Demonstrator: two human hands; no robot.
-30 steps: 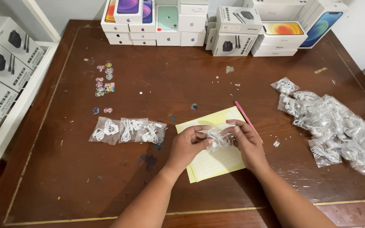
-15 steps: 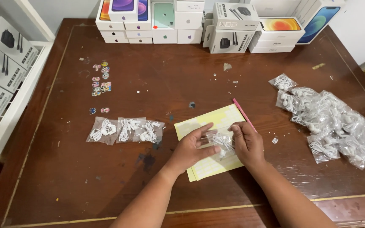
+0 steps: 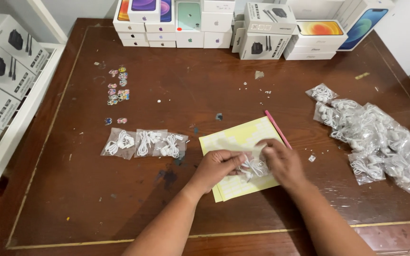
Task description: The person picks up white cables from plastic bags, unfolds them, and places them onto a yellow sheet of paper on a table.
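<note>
Clear plastic earphone packet [image 3: 255, 166] sits over the yellow sticker sheet [image 3: 236, 142], left hand [image 3: 217, 167] and right hand [image 3: 283, 163] fingers pinching its edges — looks light, crinkly, slippery; best held at the corners.

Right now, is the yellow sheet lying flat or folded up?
Flat. The yellow sheet lies spread on the table, under the left hand and right hand holding the earphone bag.

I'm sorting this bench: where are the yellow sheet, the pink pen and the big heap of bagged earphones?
yellow sheet [image 3: 236, 138], head view, bare upper left part.
pink pen [image 3: 277, 129], head view, mid-shaft.
heap of bagged earphones [image 3: 380, 140], head view, middle bags.
</note>
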